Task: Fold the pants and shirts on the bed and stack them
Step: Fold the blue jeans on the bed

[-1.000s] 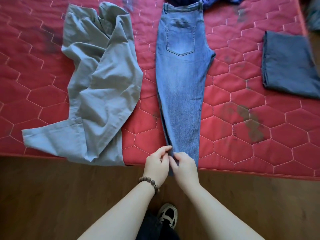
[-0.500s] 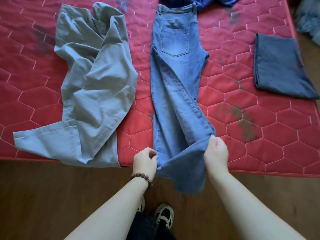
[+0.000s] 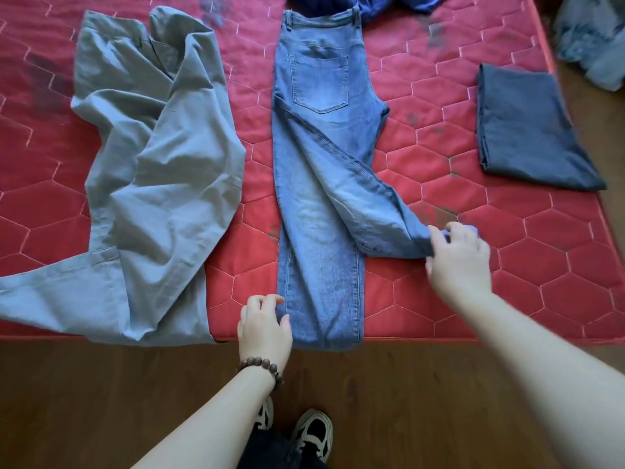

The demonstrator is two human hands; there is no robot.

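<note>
A person stands at the edge of a bed [image 3: 439, 106] covered in a red quilt stitched in hexagons, working on a pair of jeans [image 3: 321, 157] laid waistband away, back pocket up, down the middle of the bed. One leg runs straight to the near edge, its hem hanging just over it; the other is drawn out at an angle to the right. The right hand [image 3: 460, 255] holds that angled leg by its hem, the grip pinched on the denim with fingers curled around the cloth. The left hand [image 3: 265, 324], a bead bracelet [image 3: 262, 365] on the wrist, rests at the left edge of the straight leg near the hem, fingers loosely bent and touching the fabric; whether it actually grips the denim cannot be told. To the left lie grey pants [image 3: 152, 184], crumpled and unfolded, one leg reaching the left border. A folded dark garment [image 3: 527, 130] sits well apart on the right side of the bed, and dark blue clothing [image 3: 372, 3] shows just beyond the jeans' waistband. Below, black-and-white sneakers [image 3: 314, 431] stand on a wooden floor [image 3: 101, 401]. No brand, label or writing can be read anywhere.
</note>
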